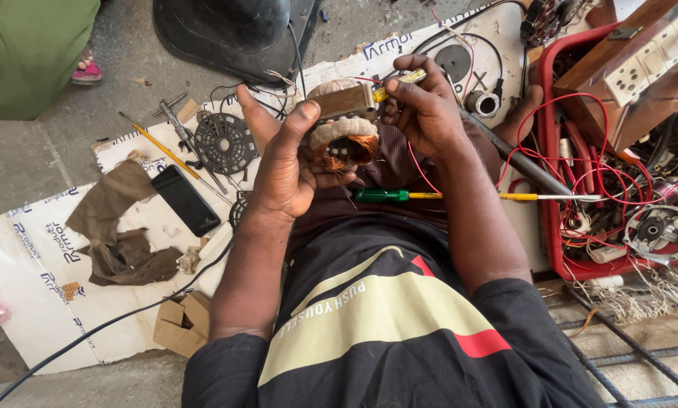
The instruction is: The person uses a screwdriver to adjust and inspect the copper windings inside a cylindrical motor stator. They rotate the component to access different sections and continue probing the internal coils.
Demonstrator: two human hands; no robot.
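Head view, looking down at a seated person's lap. The left hand (290, 162) has its grip closed around a stator (344, 125), a metal core with copper windings and pale insulation, held above the lap at chest height; the thumb lies across its near side. The right hand (424, 109) pinches a small yellow tester (401, 81) between its fingertips, the tip touching the top of the stator's core. A thin red wire (418, 170) hangs from the stator past the right wrist. A green-handled screwdriver (460, 196) lies across the lap, just below both hands. On the white sheet (44, 302) to the left lie a black phone (185, 199), a round black grille (225, 141), a brown rag (120, 227) and a torn cardboard box (182, 323). To the right stands a red crate (544, 189) full of red wires and motor parts, with a wooden switchboard (641, 68) resting over it.
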